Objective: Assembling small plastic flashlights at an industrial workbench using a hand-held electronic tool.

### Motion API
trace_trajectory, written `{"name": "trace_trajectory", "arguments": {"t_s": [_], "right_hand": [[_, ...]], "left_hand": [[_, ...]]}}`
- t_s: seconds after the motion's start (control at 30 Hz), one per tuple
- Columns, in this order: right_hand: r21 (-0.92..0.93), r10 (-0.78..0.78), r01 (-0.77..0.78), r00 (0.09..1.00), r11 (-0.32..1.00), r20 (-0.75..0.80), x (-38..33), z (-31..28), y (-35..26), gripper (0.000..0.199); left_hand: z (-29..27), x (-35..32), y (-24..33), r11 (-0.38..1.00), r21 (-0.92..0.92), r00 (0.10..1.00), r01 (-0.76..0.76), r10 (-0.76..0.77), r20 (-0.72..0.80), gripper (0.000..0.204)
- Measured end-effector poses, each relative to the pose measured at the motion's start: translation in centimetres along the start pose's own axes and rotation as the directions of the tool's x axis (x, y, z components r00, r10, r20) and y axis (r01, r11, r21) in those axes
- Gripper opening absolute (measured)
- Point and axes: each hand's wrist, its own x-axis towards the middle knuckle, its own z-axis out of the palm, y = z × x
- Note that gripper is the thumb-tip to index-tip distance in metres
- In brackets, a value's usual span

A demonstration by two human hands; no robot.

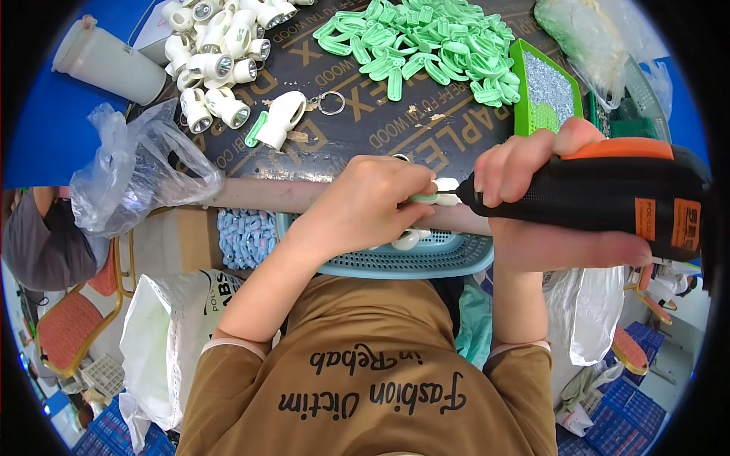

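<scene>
My left hand pinches a small white and green flashlight part at the table's front edge. My right hand grips a black and orange electric screwdriver, its tip pressed against that part. Under both hands sits a light blue plastic basket on my lap, with a white piece inside. On the dark table lie one assembled white flashlight with a green clip and a key ring.
A pile of green clips and a heap of white flashlight bodies fill the table's far side. A green tray of screws, a white jug, clear plastic bags and a box of blue parts surround it.
</scene>
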Motion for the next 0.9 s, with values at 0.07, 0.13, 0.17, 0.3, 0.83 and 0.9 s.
{"name": "trace_trajectory", "arguments": {"t_s": [0.07, 0.13, 0.17, 0.3, 0.83, 0.9], "right_hand": [[0.062, -0.017, 0.015, 0.999, 0.998, 0.03, 0.2, 0.2, 0.3, 0.092], [0.124, -0.038, 0.031, 0.997, 0.992, 0.06, 0.1, 0.1, 0.2, 0.092], [0.108, -0.044, 0.042, 0.999, 0.993, 0.008, -0.1, 0.1, 0.1, 0.091], [0.25, -0.015, 0.015, 1.0, 0.968, -0.005, 0.6, -1.8, 0.1, 0.088], [0.08, -0.155, 0.151, 0.986, 0.985, 0.055, -0.2, -1.2, -0.6, 0.092], [0.076, -0.174, 0.169, 0.982, 0.983, 0.067, -0.2, -1.4, -0.7, 0.091]], "left_hand": [[0.2, -0.1, -0.1, 1.0, -0.002, 1.0, -0.003, 0.003, -0.015, 0.029], [0.1, -0.1, 0.0, 1.0, 0.006, 1.0, 0.021, -0.021, -0.009, 0.027], [0.0, 0.0, 0.1, 0.999, 0.013, 0.999, 0.046, -0.046, -0.004, 0.026], [0.2, -0.3, -0.1, 0.997, -0.063, 0.999, 0.046, -0.046, 0.002, 0.021], [0.6, 0.5, 0.3, 0.997, 0.063, 0.999, 0.037, -0.038, 0.026, 0.032], [0.7, 0.7, 0.4, 0.997, 0.056, 0.999, 0.046, -0.046, 0.015, 0.03]]}}
